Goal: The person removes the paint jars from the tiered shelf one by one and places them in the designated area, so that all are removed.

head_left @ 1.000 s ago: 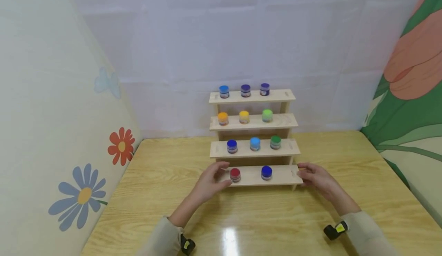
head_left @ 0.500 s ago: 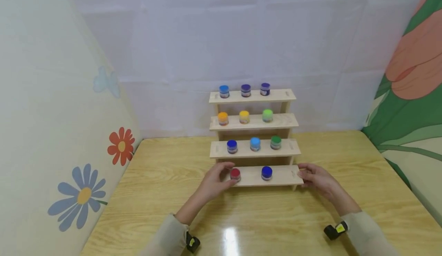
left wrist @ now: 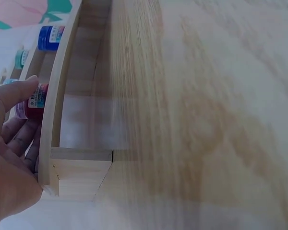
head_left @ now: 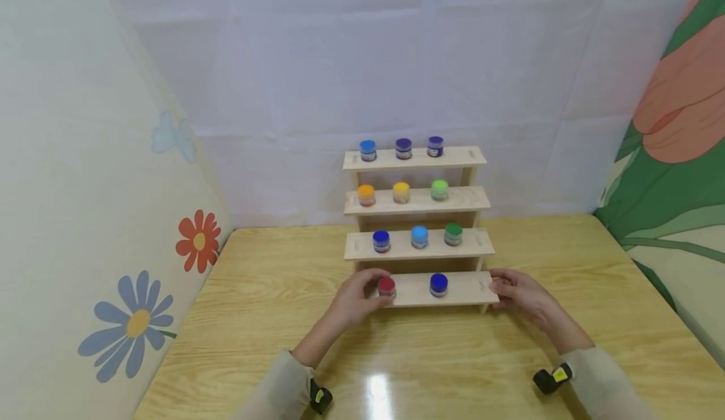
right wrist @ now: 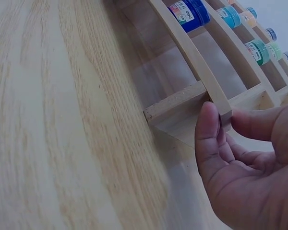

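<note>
A stepped wooden shelf rack (head_left: pixel 416 204) stands on the table, small paint jars upright on its tiers. At the left end of its lowest board, my left hand (head_left: pixel 355 297) holds the red-lidded paint jar (head_left: pixel 387 287), thumb in front and fingers behind. In the left wrist view that jar (left wrist: pixel 37 101) stands on the board between the thumb (left wrist: pixel 19 91) and fingers. My right hand (head_left: pixel 525 295) grips the right end of the same board, and the right wrist view shows thumb and fingers pinching its corner (right wrist: pixel 224 117). A dark blue paint jar (head_left: pixel 438 284) stands between the hands.
Above are a dark blue jar (head_left: pixel 381 241), a light blue jar (head_left: pixel 419 237) and a green jar (head_left: pixel 453 234). Orange, yellow and light green jars stand higher, with blue and purple ones on top. A white cloth wall (head_left: pixel 283 92) rises behind the wooden table (head_left: pixel 272 269).
My left hand has moved slightly right along the lowest board, and its thumb and fingers have closed round the red-lidded jar. My right hand keeps its grip on the board's end.
</note>
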### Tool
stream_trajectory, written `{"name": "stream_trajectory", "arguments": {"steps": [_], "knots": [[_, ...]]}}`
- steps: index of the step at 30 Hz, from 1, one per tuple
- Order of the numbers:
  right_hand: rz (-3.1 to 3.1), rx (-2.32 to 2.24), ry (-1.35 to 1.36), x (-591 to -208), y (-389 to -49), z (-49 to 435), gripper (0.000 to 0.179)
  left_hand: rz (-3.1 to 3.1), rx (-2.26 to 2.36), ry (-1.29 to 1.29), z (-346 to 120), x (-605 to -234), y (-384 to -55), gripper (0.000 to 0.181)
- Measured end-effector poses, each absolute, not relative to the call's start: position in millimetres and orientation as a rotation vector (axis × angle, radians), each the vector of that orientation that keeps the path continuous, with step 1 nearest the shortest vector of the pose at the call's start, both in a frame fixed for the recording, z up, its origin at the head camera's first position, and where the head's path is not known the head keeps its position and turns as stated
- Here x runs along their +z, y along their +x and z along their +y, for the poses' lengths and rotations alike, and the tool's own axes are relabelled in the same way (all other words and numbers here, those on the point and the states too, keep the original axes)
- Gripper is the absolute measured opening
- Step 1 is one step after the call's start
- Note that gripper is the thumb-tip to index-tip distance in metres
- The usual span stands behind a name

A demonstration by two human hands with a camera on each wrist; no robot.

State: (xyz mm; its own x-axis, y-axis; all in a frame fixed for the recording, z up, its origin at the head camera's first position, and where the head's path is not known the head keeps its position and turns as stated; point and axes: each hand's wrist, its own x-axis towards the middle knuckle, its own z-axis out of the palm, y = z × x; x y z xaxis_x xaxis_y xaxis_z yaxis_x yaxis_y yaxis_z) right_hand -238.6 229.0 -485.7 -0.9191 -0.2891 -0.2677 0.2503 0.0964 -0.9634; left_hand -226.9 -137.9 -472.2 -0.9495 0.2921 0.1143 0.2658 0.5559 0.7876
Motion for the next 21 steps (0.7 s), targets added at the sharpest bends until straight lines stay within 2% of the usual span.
{"name": "stream_trajectory", "arguments": {"steps": [21], "knots": [[1.916,-1.872,0.048,-484,-245,233,0.058,2.737,1.497,0.401,-161,-459,-209,0.037]]}}
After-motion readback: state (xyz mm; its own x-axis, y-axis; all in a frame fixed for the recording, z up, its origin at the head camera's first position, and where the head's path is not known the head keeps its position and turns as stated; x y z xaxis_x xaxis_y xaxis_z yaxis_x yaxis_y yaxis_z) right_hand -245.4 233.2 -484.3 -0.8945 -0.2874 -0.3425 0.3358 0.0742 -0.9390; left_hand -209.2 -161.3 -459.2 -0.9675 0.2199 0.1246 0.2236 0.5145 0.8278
